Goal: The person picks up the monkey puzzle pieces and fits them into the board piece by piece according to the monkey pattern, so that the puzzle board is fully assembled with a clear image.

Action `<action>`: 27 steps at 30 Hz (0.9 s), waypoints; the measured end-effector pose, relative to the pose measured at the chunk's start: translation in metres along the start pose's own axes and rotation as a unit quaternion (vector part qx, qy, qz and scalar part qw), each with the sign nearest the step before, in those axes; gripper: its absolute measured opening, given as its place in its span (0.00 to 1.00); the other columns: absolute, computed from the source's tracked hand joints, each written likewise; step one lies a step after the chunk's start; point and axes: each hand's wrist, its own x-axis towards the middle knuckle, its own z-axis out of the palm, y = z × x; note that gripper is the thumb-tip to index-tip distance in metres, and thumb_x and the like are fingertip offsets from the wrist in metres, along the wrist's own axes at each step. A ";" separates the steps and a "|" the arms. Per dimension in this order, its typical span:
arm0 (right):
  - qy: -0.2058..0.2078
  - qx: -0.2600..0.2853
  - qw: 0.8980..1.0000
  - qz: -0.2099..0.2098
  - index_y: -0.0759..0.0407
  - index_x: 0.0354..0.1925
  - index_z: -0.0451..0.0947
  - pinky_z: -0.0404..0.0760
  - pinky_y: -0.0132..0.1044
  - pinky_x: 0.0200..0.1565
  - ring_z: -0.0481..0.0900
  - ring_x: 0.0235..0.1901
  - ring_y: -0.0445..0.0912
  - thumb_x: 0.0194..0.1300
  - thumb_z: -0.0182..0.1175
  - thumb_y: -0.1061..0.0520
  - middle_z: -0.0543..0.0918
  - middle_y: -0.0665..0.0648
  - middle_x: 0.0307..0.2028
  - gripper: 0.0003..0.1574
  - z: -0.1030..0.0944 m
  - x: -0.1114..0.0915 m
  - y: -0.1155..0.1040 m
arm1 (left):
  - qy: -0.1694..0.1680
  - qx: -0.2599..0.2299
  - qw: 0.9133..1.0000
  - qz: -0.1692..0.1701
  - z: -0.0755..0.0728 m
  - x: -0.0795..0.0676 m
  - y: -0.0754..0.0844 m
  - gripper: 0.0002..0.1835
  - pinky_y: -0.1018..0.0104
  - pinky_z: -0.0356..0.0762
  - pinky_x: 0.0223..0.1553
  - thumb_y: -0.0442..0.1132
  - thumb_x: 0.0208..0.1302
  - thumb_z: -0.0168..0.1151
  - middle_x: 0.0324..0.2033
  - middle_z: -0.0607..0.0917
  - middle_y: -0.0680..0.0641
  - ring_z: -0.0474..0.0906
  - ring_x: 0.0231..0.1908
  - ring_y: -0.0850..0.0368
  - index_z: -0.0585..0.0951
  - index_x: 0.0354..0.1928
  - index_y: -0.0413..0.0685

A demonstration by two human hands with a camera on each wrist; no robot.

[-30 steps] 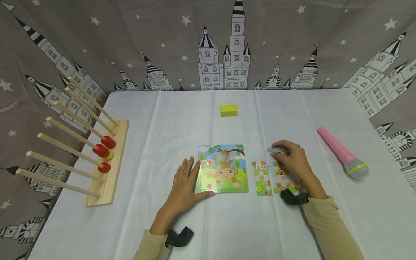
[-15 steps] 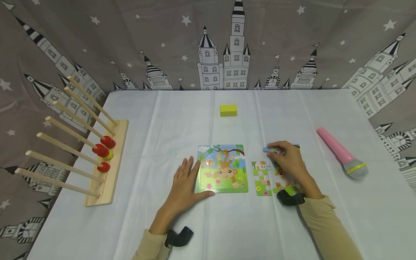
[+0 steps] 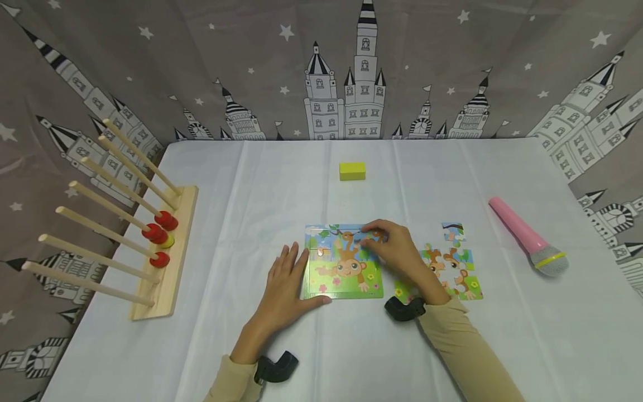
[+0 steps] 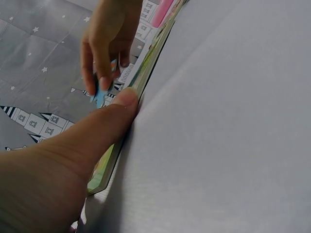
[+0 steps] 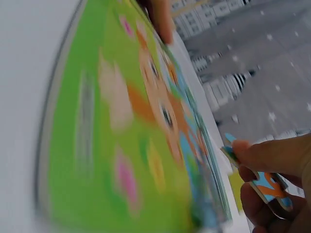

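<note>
A monkey puzzle board [image 3: 313,287] lies in the middle of the white table. My left hand [image 3: 282,290] rests at its left side, fingers spread straight along the edge; the thumb touches the front edge, as the left wrist view confirms. Above the board's upper right part, my right hand [image 3: 399,245] pinches a blue and orange puzzle piece [image 5: 268,186] between thumb and fingers. In the left wrist view the piece [image 4: 100,98] hangs below the fingertips. Loose puzzle pieces [image 3: 454,231] lie right of the board, partly hidden by my right hand and wrist.
A pink toy microphone [image 3: 522,231] lies at the right. Behind the board is a yellow block [image 3: 352,171]. At the left stands a wooden peg rack [image 3: 183,223] with several red beads and a yellow one. A grey castle-print cloth [image 3: 281,72] hangs behind the table.
My right hand has moved left from the loose pieces to over the board, carrying the pinched puzzle piece. More of the loose pieces are now uncovered. The left hand has stayed in place.
</note>
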 end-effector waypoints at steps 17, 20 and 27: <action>-0.056 -0.010 0.998 0.040 0.53 0.50 0.74 0.76 0.32 0.30 0.78 0.30 0.44 0.55 0.64 0.54 0.82 0.59 0.42 0.23 0.044 0.020 -0.024 | 0.005 0.008 1.000 0.004 0.001 0.000 -0.001 0.55 0.45 0.40 0.68 0.63 0.44 0.65 0.70 0.47 0.40 0.36 0.71 0.44 0.53 0.69 0.43; -0.057 -0.028 0.997 0.044 0.55 0.51 0.74 0.77 0.35 0.34 0.79 0.34 0.46 0.55 0.64 0.53 0.81 0.59 0.44 0.24 0.043 0.021 -0.026 | 0.007 0.007 1.000 0.005 0.001 0.000 -0.002 0.55 0.46 0.40 0.68 0.63 0.43 0.66 0.70 0.48 0.39 0.37 0.71 0.44 0.53 0.69 0.43; -0.048 -0.053 0.997 0.025 0.59 0.49 0.76 0.74 0.43 0.46 0.72 0.43 0.50 0.56 0.63 0.54 0.74 0.60 0.44 0.22 0.042 0.020 -0.024 | 0.009 0.010 1.000 0.008 0.002 0.001 -0.001 0.55 0.45 0.40 0.67 0.63 0.43 0.66 0.70 0.48 0.40 0.37 0.71 0.44 0.53 0.69 0.43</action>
